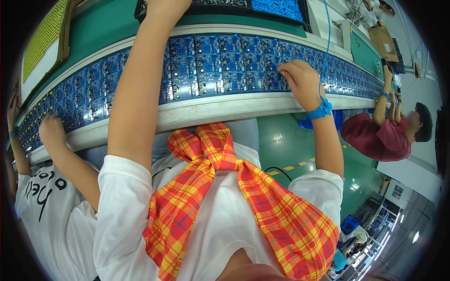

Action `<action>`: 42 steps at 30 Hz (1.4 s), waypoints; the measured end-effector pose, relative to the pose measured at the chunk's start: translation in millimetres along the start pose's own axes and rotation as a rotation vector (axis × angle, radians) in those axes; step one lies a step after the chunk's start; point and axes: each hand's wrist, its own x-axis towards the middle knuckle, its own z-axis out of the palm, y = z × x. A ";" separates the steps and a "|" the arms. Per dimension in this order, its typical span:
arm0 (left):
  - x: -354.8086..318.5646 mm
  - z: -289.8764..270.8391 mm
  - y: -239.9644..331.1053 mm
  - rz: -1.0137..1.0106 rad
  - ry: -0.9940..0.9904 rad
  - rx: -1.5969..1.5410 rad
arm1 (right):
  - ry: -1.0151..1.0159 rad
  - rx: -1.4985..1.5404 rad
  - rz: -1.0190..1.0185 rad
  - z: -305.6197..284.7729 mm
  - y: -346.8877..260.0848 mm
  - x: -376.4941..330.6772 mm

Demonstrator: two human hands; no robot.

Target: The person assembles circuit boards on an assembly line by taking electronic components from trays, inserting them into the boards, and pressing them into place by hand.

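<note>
Two of my hands are out over the line, and they are well apart. My right hand (300, 79) rests on the row of blue circuit boards (220, 68) that runs along the white-edged conveyor (197, 112), with the fingers curled down and their tips pressed onto one board near the row's near edge; whether they pinch a small part there I cannot tell. A blue wrist strap (320, 110) circles that wrist, and its blue coiled cord (326, 42) climbs away toward the far side. My left arm stretches straight over the boards to a black tray (197, 4) at the far edge, beside a bin of blue parts (281, 8); my left hand (161, 3) is cut off by the frame's top, so I cannot tell how its fingers stand. An orange plaid scarf (220, 178) is knotted on my white shirt. To my left, another person's hand (50, 131) lies on the same row of boards. To my right, a person in a red shirt (375, 138) reaches both hands up to the conveyor.
</note>
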 end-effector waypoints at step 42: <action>-123.8 39.2 91.5 0.806 -0.592 -0.447 | 0.294 0.493 0.223 44.3 98.1 164.1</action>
